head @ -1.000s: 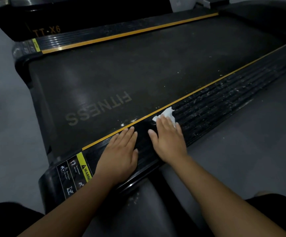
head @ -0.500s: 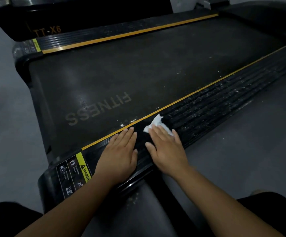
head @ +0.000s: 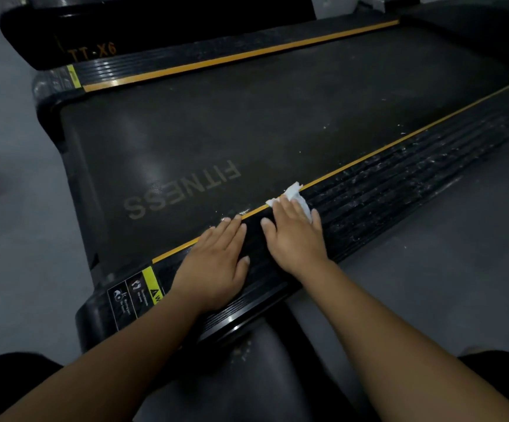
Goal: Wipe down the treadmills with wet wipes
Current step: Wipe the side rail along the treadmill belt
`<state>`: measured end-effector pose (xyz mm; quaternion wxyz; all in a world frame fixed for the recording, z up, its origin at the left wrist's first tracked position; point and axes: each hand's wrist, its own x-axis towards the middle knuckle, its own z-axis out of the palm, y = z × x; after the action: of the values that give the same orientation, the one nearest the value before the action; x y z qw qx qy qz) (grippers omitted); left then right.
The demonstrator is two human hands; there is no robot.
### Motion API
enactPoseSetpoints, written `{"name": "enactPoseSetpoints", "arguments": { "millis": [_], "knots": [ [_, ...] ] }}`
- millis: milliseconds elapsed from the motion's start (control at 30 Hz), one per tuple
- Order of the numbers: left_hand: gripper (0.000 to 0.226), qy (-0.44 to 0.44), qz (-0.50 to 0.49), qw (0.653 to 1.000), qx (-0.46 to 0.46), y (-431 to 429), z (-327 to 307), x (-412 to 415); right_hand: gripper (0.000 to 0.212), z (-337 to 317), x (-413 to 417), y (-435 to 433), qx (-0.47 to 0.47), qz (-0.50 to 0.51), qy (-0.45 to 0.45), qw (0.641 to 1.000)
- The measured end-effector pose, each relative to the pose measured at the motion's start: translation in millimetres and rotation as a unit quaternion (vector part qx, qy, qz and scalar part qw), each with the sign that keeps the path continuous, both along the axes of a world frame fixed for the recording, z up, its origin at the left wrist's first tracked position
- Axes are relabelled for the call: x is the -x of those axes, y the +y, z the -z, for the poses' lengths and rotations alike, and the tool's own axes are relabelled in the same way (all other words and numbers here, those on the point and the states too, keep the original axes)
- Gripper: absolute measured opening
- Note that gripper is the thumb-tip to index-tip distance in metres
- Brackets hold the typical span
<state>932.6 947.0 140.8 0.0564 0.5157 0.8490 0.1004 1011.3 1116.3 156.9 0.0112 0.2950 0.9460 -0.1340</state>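
Grey floor [head: 430,284], carrying a black treadmill [head: 91,318], belt [head: 277,123] marked FITNESS. Along the near edge, a yellow-edged ribbed side rail [head: 399,193], flecked with white specks. Flat on that rail: left hand [head: 216,263], and just beside it right hand [head: 296,242] pressing a white wet wipe [head: 294,193].

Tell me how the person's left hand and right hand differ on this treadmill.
The left hand rests bare on the side rail; the right hand presses a white wipe under its fingers. The left hand lies nearer the warning label; the right hand lies farther along, next to the rail's speckled stretch. Both lie flat with straight fingers on the same black ribbed rail.
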Motion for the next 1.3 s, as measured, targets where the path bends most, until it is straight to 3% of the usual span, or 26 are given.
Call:
{"name": "enactPoseSetpoints", "arguments": {
  "millis": [133,333,500,667,800,967,1167,1300],
  "knots": [
    [0.074,0.001,-0.003,1.0,0.002,-0.7,0.1,0.9,0.072,-1.1,-26.3,-26.8,0.004,-0.095,0.0,0.995],
    [0.074,0.003,-0.001,1.0,0.005,0.2,-0.4,-0.3,0.057,-1.5,2.8,1.9,-0.007,-0.019,-0.002,1.0],
    [0.074,-0.004,-0.005,1.0,0.001,-0.5,0.9,1.2,0.077,0.2,-26.3,-20.4,-0.005,-0.095,-0.004,0.995],
    [0.075,-0.002,-0.004,1.0,0.006,0.1,-0.6,1.1,0.057,-1.7,-5.7,7.4,-0.006,-0.017,-0.002,1.0],
    [0.077,-0.009,-0.005,1.0,0.004,-0.3,0.4,1.5,0.078,-2.1,-45.1,-29.0,0.012,-0.106,0.002,0.994],
    [0.076,-0.007,-0.004,1.0,0.003,-0.5,-1.0,-0.6,0.065,-2.6,-36.7,-0.2,-0.011,-0.013,-0.025,1.0],
    [0.079,-0.009,-0.007,1.0,0.006,-1.0,-1.4,-1.0,0.078,6.4,-88.5,-55.9,-0.008,-0.116,0.017,0.993],
    [0.08,-0.003,-0.006,1.0,0.009,-1.6,-2.6,-4.0,0.083,8.9,-83.9,-29.7,-0.022,-0.028,0.025,0.999]
  ]
}}
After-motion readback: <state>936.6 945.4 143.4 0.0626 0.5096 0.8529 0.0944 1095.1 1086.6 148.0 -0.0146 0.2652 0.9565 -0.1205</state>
